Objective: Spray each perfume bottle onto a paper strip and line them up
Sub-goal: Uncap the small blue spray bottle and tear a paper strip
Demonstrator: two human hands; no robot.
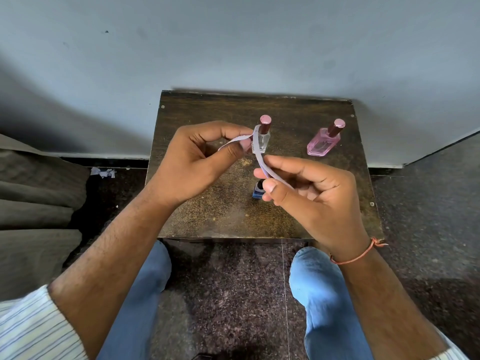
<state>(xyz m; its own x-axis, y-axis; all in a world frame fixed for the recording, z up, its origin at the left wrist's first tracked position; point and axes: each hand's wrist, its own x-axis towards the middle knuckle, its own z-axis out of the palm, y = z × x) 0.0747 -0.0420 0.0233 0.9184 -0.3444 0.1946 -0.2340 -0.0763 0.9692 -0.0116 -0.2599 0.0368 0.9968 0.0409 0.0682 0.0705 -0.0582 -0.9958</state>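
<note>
Both hands hold a pale paper strip [258, 154] above a small dark wooden table [207, 216]. My left hand [197, 159] pinches its upper end between thumb and forefinger, and my right hand [309, 188] pinches the lower end. The strip bends between them. Behind the strip stands a clear perfume bottle [262, 136] with a dark pink cap. At the back right is a pink perfume bottle [324, 141] with a like cap. A small blue bottle [258, 189] is partly hidden under my right thumb.
The table stands against a grey wall [233, 42]. A folded grey-brown cloth or cushion [36, 198] lies to the left, with paper scraps [104, 173] on the dark floor near it. My knees in blue jeans [322, 294] are just below the table's front edge.
</note>
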